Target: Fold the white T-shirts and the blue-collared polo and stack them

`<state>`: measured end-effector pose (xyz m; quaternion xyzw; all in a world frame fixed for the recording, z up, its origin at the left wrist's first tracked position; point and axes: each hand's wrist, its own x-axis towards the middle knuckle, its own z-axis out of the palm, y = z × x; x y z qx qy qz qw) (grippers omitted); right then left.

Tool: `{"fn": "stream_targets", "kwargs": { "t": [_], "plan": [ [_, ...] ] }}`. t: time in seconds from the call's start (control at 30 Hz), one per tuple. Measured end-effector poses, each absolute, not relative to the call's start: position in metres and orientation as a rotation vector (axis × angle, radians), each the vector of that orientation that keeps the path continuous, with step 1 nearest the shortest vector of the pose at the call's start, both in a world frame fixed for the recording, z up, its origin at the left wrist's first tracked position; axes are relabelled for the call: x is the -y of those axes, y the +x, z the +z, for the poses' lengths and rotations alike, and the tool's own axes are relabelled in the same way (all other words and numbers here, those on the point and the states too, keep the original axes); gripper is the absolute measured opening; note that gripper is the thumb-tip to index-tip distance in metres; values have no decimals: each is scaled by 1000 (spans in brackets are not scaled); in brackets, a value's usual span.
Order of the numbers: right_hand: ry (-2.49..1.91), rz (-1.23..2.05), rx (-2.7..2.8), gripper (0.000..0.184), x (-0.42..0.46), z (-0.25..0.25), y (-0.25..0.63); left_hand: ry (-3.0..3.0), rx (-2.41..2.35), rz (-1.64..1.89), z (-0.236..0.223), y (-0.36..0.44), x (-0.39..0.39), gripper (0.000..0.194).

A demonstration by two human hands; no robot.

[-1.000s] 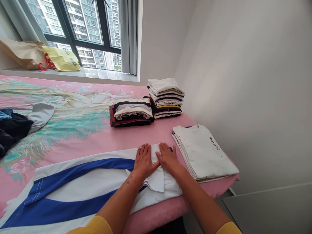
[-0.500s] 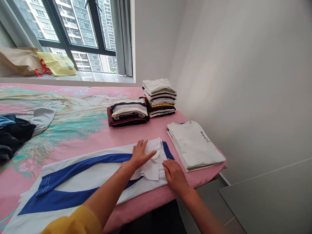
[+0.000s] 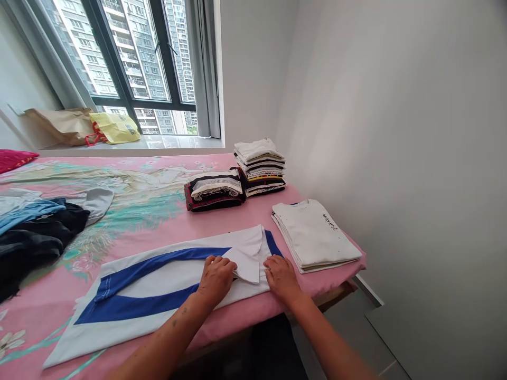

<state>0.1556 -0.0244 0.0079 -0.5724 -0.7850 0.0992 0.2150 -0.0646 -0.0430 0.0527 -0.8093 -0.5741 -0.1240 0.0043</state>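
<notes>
A white shirt with blue bands [image 3: 158,279] lies spread flat across the near edge of the pink bed [image 3: 158,216], its white collar [image 3: 247,261] at the right end. My left hand [image 3: 216,277] sits on the shirt just left of the collar, fingers curled down into the fabric. My right hand [image 3: 282,277] lies flat on the shirt's right end beside the collar, fingers stretched out. The two hands are about a hand's width apart.
A folded white T-shirt pile [image 3: 312,232] lies right of the shirt near the bed corner. Two stacks of folded clothes [image 3: 216,190] [image 3: 259,163] stand behind. Loose dark and blue garments [image 3: 35,232] lie at left. Bags [image 3: 114,126] sit on the windowsill. A wall is close on the right.
Both hands have drawn back toward me from the far side of the collar. The left hand went from flat to curled. The collar now lies folded over. The view shifted left.
</notes>
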Motion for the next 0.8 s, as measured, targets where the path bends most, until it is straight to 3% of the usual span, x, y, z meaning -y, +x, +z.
{"fn": "stream_targets", "kwargs": {
  "t": [0.27, 0.43, 0.63, 0.8],
  "plan": [
    [-1571, 264, 2152, 22, 16, 17, 155, -2767, 1687, -215, 71, -87, 50, 42],
    [-1548, 249, 2047, 29, -11, 31, 151, -2747, 1673, -346, 52, -55, 28, 42],
    [-1440, 241, 2071, 35, -36, 46, 137, -2444, 1999, -177, 32, -34, 3, 49],
    [-1605, 347, 2234, 47, -49, 28, 115, -2402, 2033, -202, 11, -34, 27, 65]
  ]
}}
